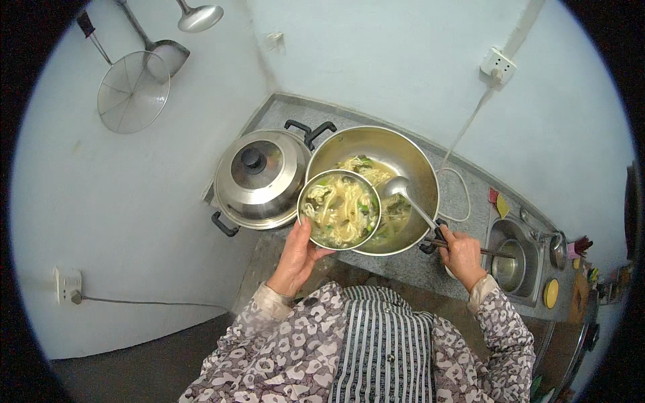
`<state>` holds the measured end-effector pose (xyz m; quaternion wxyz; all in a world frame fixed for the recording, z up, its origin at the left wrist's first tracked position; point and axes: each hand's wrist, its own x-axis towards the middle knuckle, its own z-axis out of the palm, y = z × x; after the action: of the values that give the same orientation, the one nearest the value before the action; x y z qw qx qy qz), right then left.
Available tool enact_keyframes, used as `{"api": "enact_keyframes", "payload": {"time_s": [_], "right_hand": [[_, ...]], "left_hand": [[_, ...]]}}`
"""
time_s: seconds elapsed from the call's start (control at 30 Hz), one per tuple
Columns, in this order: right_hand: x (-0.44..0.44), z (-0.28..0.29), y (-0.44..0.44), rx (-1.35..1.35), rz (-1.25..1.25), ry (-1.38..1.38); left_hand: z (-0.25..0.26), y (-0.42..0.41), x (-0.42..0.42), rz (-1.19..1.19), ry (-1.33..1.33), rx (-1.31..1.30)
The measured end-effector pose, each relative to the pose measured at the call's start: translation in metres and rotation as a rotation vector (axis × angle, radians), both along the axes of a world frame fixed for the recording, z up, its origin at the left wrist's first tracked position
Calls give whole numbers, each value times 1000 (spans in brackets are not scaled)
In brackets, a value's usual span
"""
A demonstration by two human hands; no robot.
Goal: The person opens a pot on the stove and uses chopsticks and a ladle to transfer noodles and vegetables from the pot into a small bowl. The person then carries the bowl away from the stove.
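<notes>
My left hand (297, 254) grips the rim and side of a metal bowl (302, 199), which is full of noodle soup (342, 211) with green vegetables. The bowl is held over the near left part of a large steel pot (418, 166), hiding some of its inside. More noodles (368, 169), greens and broth lie in the pot. In my right hand (463, 254) are the dark handle of a metal ladle (418, 206) and a pair of dark chopsticks (494, 253). The ladle's head (397, 186) is inside the pot, beside the bowl.
A lidded steel pot (262, 176) stands left of the open one on the grey counter (458, 189). To the right is a sink (529, 282) holding a metal basin (509, 277). A white cord (468, 126) runs from the wall socket (498, 65). A wire strainer (133, 93) hangs on the left wall.
</notes>
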<state>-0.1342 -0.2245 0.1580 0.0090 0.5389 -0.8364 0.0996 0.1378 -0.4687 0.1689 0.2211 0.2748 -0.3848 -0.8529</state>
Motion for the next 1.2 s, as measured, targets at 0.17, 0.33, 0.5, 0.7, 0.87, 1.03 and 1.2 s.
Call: {"api": "enact_keyframes", "payload": {"time_s": [0.17,0.33,0.5,0.7,0.87,1.03,1.2], "right_hand": [[-21,32,10,-432,-61,-94],[-14,128,-24,-892,-149,-661],[3,128,-43,-843,-43,-1040],[6,127,-64,-543,-85,-1133],[15,88,-81,-518,-195,-1308],[24,13,-87,-641,-322,-1656],[28,-2,-84,-742,-347,-1890]], "left_hand": [[-4,2,3,-7,-17,-38],[-8,1,0,-8,-20,-21],[-9,4,-6,-14,7,27],[-7,5,-10,-9,-1,43],[-12,5,-13,-59,-34,10],[-9,9,-17,-75,-39,2],[-11,9,-17,-93,-19,-5]]}}
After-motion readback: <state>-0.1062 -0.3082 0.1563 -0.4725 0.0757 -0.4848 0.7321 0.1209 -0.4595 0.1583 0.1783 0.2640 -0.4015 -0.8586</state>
